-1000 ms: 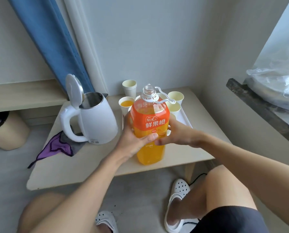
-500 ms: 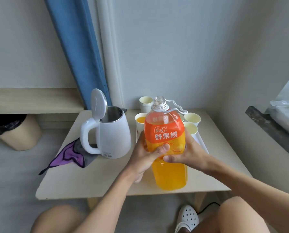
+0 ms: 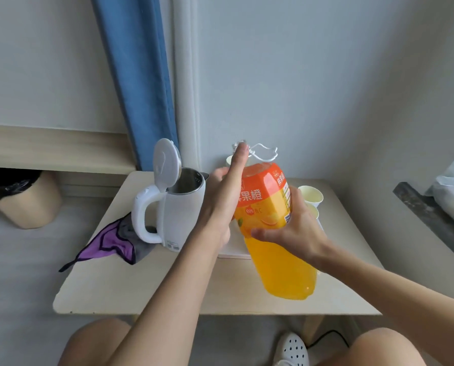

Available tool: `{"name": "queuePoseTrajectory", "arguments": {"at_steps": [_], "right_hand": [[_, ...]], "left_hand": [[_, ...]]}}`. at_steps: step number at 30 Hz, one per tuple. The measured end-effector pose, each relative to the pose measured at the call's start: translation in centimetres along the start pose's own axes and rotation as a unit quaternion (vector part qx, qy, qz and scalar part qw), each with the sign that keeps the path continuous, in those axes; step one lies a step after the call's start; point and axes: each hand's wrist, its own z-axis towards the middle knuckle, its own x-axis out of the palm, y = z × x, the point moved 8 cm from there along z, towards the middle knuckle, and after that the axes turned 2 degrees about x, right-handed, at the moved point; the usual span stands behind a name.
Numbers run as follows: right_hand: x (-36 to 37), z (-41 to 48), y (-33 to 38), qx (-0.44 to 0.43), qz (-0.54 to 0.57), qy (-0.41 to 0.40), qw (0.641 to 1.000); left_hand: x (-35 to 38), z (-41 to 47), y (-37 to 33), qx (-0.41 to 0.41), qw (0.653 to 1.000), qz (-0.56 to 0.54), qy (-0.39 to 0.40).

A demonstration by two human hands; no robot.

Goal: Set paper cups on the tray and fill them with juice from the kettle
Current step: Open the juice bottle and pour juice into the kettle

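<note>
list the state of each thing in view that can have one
white electric kettle: upright, lid flipped open
orange juice plastic bottle: tilted toward the kettle, mostly full, no cap seen
left hand: fingers straight against the bottle's upper side
right hand: grips the bottle's middle
pale yellow paper cups: upright, no juice seen in the two at right
purple and grey cloth: crumpled beside the kettle
</note>
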Motion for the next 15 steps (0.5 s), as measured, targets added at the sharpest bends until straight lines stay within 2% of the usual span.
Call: {"name": "queuePoseTrajectory", "arguments": {"at_steps": [6,10,15], "right_hand": [[-0.8,0.6,0.6,-0.022,-0.086,0.003,0.996],[-1.1,1.5,0.7,0.006,-0.135,0.017,0.991],[-0.2,2.8,0.6,0.041,-0.181,0.065,0.981]], "left_hand": [[0.4,0.5,0.3,-0.013,1.0,0.001,-0.018],[0.1,1.2,1.8,-0.012,0.999,-0.026,-0.025],[-0.2,1.9,4.6,-0.091,0.993,-0.075,0.002]]}}
